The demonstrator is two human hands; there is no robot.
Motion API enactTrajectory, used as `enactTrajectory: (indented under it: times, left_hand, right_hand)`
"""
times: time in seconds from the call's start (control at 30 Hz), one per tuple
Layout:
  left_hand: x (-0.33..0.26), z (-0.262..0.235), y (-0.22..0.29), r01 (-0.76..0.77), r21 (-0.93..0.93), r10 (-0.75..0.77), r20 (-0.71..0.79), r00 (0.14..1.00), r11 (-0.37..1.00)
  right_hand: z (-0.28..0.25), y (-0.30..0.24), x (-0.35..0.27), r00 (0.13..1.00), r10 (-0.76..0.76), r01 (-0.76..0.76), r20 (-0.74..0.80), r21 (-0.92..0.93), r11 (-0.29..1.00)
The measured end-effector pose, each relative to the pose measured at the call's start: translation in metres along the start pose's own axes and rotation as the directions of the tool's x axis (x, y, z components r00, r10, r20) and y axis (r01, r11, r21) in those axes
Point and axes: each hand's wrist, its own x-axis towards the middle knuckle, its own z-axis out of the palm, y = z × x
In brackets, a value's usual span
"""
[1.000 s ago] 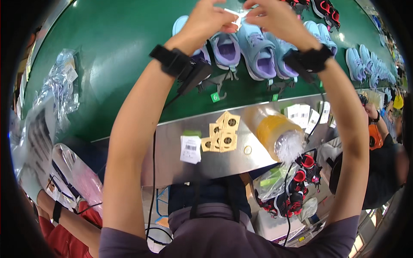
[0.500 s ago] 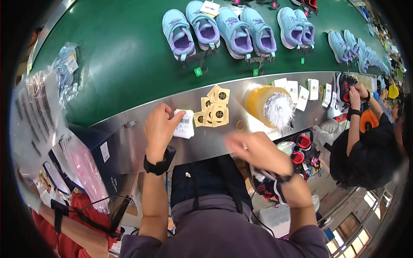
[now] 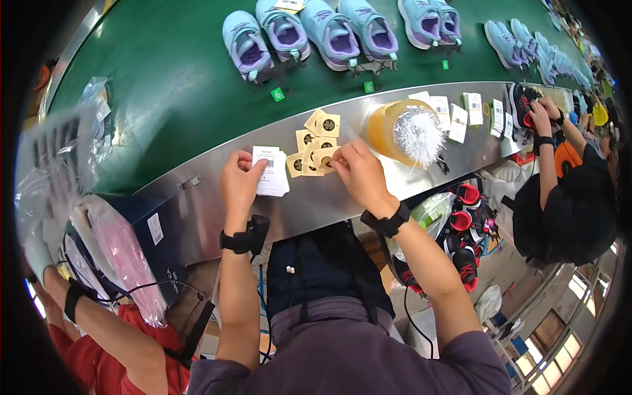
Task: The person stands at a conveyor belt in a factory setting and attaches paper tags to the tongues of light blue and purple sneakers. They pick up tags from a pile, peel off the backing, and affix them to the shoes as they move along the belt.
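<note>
My left hand (image 3: 241, 186) is closed on the left edge of a stack of white printed tags (image 3: 273, 174), thumb on top and fingers at the side. The stack lies over the steel ledge. Right beside it is a loose pile of tan square packets (image 3: 317, 141) with round black marks. My right hand (image 3: 363, 176) pinches the edge of one tan packet (image 3: 324, 158) at the pile's near right side. Both wrists wear black bands.
Blue-and-purple children's shoes (image 3: 339, 43) stand in pairs on the green belt (image 3: 171, 72). A yellow roll with white strands (image 3: 419, 136) and more white tags (image 3: 459, 122) lie right on the ledge. A co-worker handles a black shoe (image 3: 522, 105); another's arm (image 3: 122, 342) is at left.
My right hand has moved forward and left from the ledge's front onto the tan packets. A white tag with a green top now shows on the stack. The shoes appear further left.
</note>
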Motion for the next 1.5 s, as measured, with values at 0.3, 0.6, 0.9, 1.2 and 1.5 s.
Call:
enactTrajectory:
  times: [0.3, 0.6, 0.9, 1.2, 1.5]
  left_hand:
    - [-0.002, -0.012, 0.008, 0.237, -0.385, -0.164, 0.213, 0.963, 0.892]
    - [-0.060, -0.001, 0.077, 0.226, -0.647, 0.173, 0.493, 0.853, 0.729]
    - [-0.072, 0.036, 0.121, 0.198, -0.766, 0.173, 0.373, 0.912, 0.611]
    - [-0.065, 0.100, 0.167, -0.664, -0.461, 0.808, 0.326, 0.491, 0.590]
    - [-0.072, 0.065, 0.149, -0.138, -0.773, 0.435, 0.191, 0.880, 0.619]
  right_hand:
    - [-0.016, -0.008, -0.036, 0.886, 0.436, -0.428, 0.157, 0.640, 0.639]
    - [-0.045, -0.034, -0.053, 0.848, 0.415, -0.499, 0.330, 0.763, 0.411]
    - [-0.112, -0.045, -0.080, 0.920, -0.049, 0.092, -0.389, 0.092, 0.991]
    - [-0.161, -0.046, -0.047, 0.823, -0.407, 0.367, -0.396, -0.176, 0.913]
    - [-0.190, -0.063, -0.058, 0.832, 0.032, 0.241, -0.554, 0.412, 0.879]
